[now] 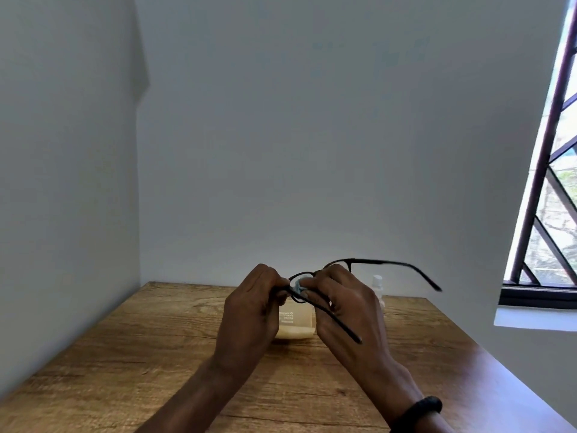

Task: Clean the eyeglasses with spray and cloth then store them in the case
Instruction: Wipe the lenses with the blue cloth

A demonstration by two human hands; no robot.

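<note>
Left hand point(251, 310): raised above the table, back of the hand toward the camera, fingers curled inward and clenched on the left end of the eyeglasses frame.
Right hand point(343, 310): raised at the same height, just beside the left one, fingers bent and pinching a small light-blue cloth point(298, 286) against a lens; a black band point(420, 409) sits on its wrist.
Forearms: both come up from the lower edge and angle toward each other, so the hands meet near the middle.
Eyeglasses point(368, 261): black frame, held in the air between the two hands; one temple arm stretches out to the right past the right hand, the other slants down across the back of the right hand.
Cloth: bunched between the fingertips of both hands, touching the frame; most of it is hidden.
Case point(295, 323): pale beige with printed text, lying on the wooden table point(125, 354) behind and below the hands, partly covered by them.
Spray bottle point(377, 284): small, pale, with a white cap, standing on the table behind the right hand, near the wall.
Window point(552, 198): dark metal grille at the right edge.
</note>
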